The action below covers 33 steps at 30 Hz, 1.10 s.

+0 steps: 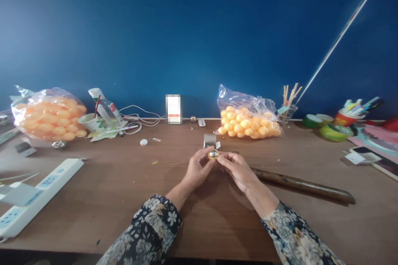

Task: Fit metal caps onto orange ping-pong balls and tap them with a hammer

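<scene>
Between the fingertips of both hands is a small silver-and-orange ball [213,154], shiny silver in the middle with an orange rim. My left hand [199,167] pinches it from the left. My right hand [236,168] grips its right side with thumb and fingers. Just behind the fingers stands a grey metallic piece [209,140], its lower part hidden, with a small white tag beside it. A dark wooden stick [304,184] lies to the right, partly behind my right hand and wrist.
Clear bags of orange balls stand at the back right [245,122] and far left [51,118]. A white power strip [46,194] lies at left, near a plastic bottle [107,109] and paper cup [91,122]. Tape rolls [336,131], a pen cup [345,117] and a phone [385,165] are at right.
</scene>
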Each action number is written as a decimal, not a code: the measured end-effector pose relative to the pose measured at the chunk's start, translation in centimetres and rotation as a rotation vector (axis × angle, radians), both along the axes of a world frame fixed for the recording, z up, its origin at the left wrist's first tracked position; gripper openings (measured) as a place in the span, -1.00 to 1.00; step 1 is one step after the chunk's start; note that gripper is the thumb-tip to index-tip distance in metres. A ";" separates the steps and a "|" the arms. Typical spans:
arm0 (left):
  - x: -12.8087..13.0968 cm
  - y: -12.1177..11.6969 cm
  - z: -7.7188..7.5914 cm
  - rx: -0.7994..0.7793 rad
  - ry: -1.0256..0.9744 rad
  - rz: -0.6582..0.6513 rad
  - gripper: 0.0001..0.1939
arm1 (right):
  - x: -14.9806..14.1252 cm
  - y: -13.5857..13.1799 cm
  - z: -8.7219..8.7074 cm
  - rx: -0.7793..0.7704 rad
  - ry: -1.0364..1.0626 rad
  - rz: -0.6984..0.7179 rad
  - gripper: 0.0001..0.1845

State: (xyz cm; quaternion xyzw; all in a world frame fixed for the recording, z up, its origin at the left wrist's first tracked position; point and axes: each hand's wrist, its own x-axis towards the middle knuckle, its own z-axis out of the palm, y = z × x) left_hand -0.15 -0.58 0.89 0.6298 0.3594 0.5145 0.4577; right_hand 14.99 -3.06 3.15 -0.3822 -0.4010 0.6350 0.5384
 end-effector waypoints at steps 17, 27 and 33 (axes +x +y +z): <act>0.0 0.0 0.5 0.057 0.054 0.040 -0.62 | -0.3 0.0 0.1 0.003 0.002 -0.043 -0.69; 0.1 0.4 -0.3 -0.029 -0.008 -0.009 -0.57 | -0.5 0.0 0.5 -0.002 -0.013 -0.076 -0.68; 0.1 0.5 -0.2 0.039 0.064 0.020 -0.60 | -0.3 0.1 0.1 -0.004 0.022 -0.040 -0.69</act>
